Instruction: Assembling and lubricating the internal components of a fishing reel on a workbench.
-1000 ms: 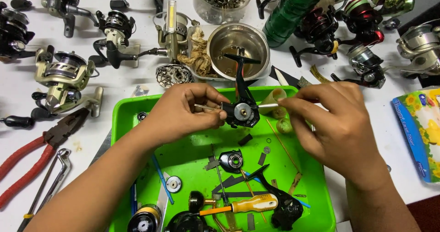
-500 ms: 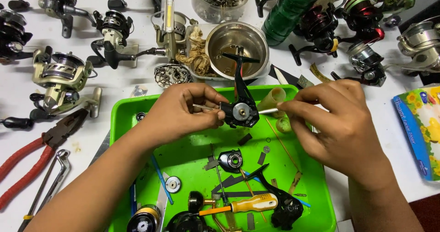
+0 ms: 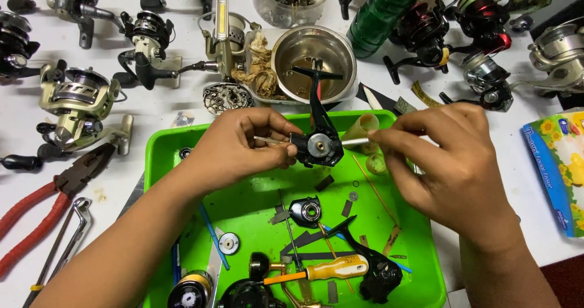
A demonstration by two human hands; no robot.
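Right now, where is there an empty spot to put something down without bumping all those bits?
Inside the green tray, the bare patch lies under the left hand, above the small disc. On the table, a strip runs between the pliers and the reels. The tray's bottom, around the screwdriver, is crowded, and so is the table's top edge.

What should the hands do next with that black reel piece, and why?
Probably push the thin rod a little further in. The left hand grips the black reel body above the green tray, and the right hand fingers pinch the rod aimed at its round hole.
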